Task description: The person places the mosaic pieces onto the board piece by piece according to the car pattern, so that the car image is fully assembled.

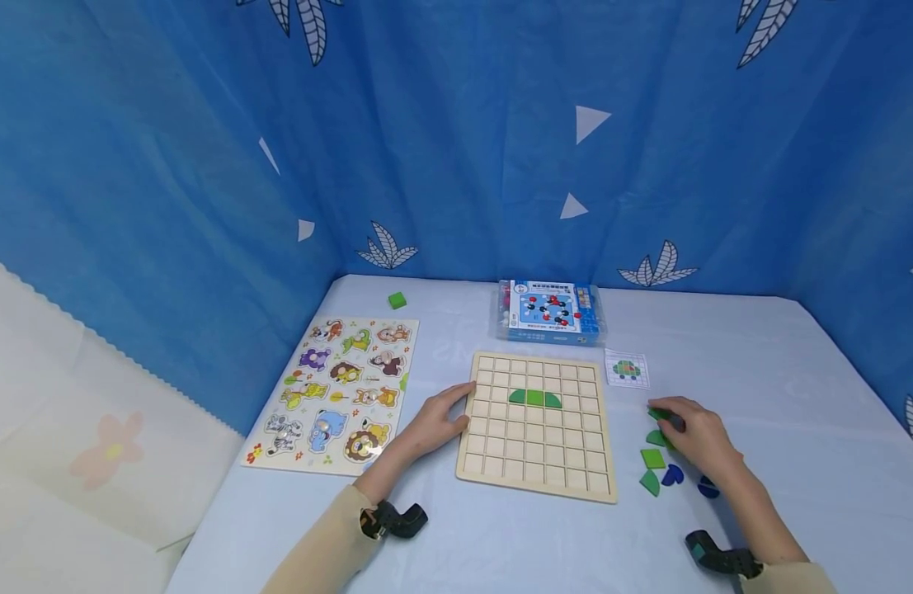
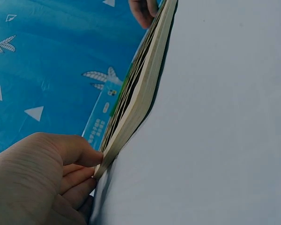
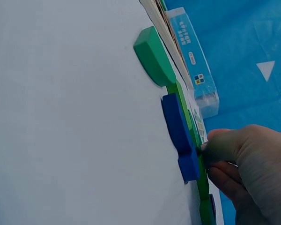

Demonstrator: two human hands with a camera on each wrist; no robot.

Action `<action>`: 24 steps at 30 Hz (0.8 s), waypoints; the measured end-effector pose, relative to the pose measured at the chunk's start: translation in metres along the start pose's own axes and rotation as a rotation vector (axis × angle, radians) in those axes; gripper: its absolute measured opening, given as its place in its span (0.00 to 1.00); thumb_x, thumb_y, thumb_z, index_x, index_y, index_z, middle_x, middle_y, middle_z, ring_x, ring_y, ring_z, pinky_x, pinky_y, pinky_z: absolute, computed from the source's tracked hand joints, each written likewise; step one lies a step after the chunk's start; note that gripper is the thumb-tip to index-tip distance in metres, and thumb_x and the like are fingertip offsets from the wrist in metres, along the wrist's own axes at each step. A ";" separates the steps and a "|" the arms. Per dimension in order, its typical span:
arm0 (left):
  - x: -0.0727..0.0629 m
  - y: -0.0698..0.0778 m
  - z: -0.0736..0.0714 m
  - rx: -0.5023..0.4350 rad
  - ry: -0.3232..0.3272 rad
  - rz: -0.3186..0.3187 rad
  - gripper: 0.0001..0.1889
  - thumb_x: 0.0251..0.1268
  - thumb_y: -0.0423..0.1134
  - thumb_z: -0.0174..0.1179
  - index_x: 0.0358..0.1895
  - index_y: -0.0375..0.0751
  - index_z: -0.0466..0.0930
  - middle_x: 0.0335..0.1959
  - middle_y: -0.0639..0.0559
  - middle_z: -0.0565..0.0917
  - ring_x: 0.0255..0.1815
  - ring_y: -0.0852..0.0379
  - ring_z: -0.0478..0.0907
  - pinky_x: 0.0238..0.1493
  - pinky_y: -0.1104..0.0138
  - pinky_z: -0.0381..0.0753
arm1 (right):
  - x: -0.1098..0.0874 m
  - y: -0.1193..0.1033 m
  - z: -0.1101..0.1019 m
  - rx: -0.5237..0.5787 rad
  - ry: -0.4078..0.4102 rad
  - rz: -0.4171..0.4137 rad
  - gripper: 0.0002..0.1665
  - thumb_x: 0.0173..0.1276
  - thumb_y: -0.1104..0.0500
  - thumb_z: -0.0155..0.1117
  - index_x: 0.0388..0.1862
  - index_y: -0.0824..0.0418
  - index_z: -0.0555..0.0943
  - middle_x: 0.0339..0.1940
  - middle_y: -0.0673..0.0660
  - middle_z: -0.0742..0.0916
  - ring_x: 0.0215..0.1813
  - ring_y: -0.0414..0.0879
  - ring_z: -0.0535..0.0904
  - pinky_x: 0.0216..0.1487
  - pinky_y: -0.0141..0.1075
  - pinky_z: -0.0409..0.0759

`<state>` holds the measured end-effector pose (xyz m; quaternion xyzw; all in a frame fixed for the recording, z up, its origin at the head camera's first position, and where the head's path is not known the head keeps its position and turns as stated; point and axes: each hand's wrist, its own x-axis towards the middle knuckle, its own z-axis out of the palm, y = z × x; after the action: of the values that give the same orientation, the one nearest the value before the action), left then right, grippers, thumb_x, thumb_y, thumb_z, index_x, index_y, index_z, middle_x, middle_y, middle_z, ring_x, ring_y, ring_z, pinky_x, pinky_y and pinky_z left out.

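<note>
A wooden grid board [image 1: 534, 463] lies flat, with two green quarter-circle pieces flanking a green square [image 1: 534, 398] in its upper rows. Thumb and fingers of my left hand [image 1: 435, 419] touch the board's left edge, also seen in the left wrist view. At the right, my right hand [image 1: 697, 436] pinches a green piece [image 1: 657, 413], mostly hidden under the fingers. Just below that hand lie a green rounded piece [image 1: 656, 437], a green square piece [image 1: 652, 459], a green quarter-circle [image 1: 651, 483] and dark blue pieces [image 1: 673, 475].
Beside the board's upper right corner is a small picture card [image 1: 627, 369]. A boxed molecule set [image 1: 548, 313] stands behind the board. An animal puzzle board [image 1: 330, 396] lies at the left, with a lone green square block [image 1: 397, 300] beyond it. Blue cloth hangs around the table.
</note>
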<state>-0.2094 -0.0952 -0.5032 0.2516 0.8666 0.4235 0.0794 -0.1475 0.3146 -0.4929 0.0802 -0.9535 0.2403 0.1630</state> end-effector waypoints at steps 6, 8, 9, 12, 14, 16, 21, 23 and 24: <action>-0.001 0.000 0.001 0.001 -0.002 -0.019 0.31 0.62 0.30 0.56 0.70 0.36 0.62 0.68 0.43 0.65 0.70 0.50 0.58 0.70 0.61 0.58 | -0.007 0.002 0.000 -0.021 0.052 0.019 0.20 0.51 0.70 0.71 0.45 0.71 0.81 0.43 0.70 0.82 0.44 0.65 0.78 0.39 0.57 0.79; -0.001 0.000 0.001 0.003 -0.003 -0.020 0.31 0.62 0.30 0.56 0.70 0.36 0.62 0.68 0.44 0.65 0.70 0.50 0.58 0.70 0.61 0.57 | -0.008 0.003 0.000 -0.023 0.062 0.038 0.19 0.52 0.70 0.71 0.45 0.71 0.81 0.42 0.70 0.83 0.43 0.65 0.78 0.39 0.57 0.79; -0.001 0.000 0.001 0.003 -0.003 -0.020 0.31 0.62 0.31 0.56 0.69 0.36 0.62 0.68 0.44 0.65 0.70 0.50 0.58 0.70 0.61 0.57 | -0.009 0.003 0.000 -0.023 0.060 0.046 0.19 0.52 0.69 0.71 0.45 0.71 0.81 0.42 0.70 0.83 0.43 0.65 0.78 0.39 0.58 0.79; -0.002 0.000 0.001 0.003 0.001 -0.013 0.31 0.61 0.30 0.56 0.69 0.36 0.62 0.68 0.43 0.66 0.70 0.50 0.58 0.70 0.60 0.58 | -0.009 0.005 0.000 -0.026 0.052 0.057 0.19 0.53 0.69 0.70 0.45 0.71 0.81 0.43 0.70 0.82 0.44 0.66 0.78 0.41 0.58 0.78; -0.002 0.000 0.001 0.001 0.001 -0.009 0.30 0.61 0.30 0.56 0.69 0.36 0.62 0.68 0.43 0.66 0.70 0.49 0.58 0.70 0.60 0.58 | -0.010 0.005 -0.001 -0.033 0.045 0.072 0.19 0.54 0.69 0.70 0.46 0.72 0.80 0.44 0.71 0.82 0.45 0.66 0.77 0.42 0.59 0.78; -0.002 0.000 0.001 -0.001 -0.001 -0.003 0.30 0.62 0.30 0.56 0.69 0.35 0.62 0.68 0.43 0.66 0.70 0.49 0.58 0.70 0.60 0.58 | -0.010 0.005 -0.003 -0.040 0.040 0.085 0.19 0.54 0.68 0.69 0.46 0.72 0.80 0.44 0.71 0.81 0.46 0.67 0.77 0.43 0.60 0.77; -0.001 0.000 0.000 0.005 -0.005 0.011 0.31 0.62 0.30 0.56 0.69 0.35 0.62 0.68 0.43 0.65 0.70 0.49 0.58 0.70 0.60 0.58 | -0.007 0.002 -0.007 -0.042 0.023 0.084 0.17 0.55 0.68 0.69 0.44 0.72 0.81 0.42 0.71 0.82 0.41 0.64 0.77 0.38 0.57 0.78; 0.000 -0.001 -0.001 0.004 -0.003 0.014 0.31 0.62 0.30 0.57 0.69 0.34 0.62 0.68 0.42 0.65 0.70 0.49 0.59 0.70 0.60 0.58 | -0.003 0.002 -0.009 -0.022 0.023 0.072 0.17 0.55 0.68 0.68 0.45 0.72 0.81 0.42 0.71 0.82 0.39 0.63 0.78 0.35 0.55 0.79; 0.000 -0.001 -0.001 0.001 -0.003 0.014 0.31 0.62 0.30 0.56 0.69 0.34 0.62 0.68 0.43 0.65 0.70 0.49 0.59 0.70 0.60 0.58 | 0.000 0.002 -0.009 -0.007 0.024 0.069 0.17 0.56 0.67 0.68 0.45 0.72 0.81 0.42 0.70 0.82 0.39 0.63 0.78 0.35 0.56 0.79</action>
<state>-0.2100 -0.0962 -0.5032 0.2583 0.8649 0.4232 0.0778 -0.1460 0.3210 -0.4861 0.0438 -0.9546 0.2434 0.1662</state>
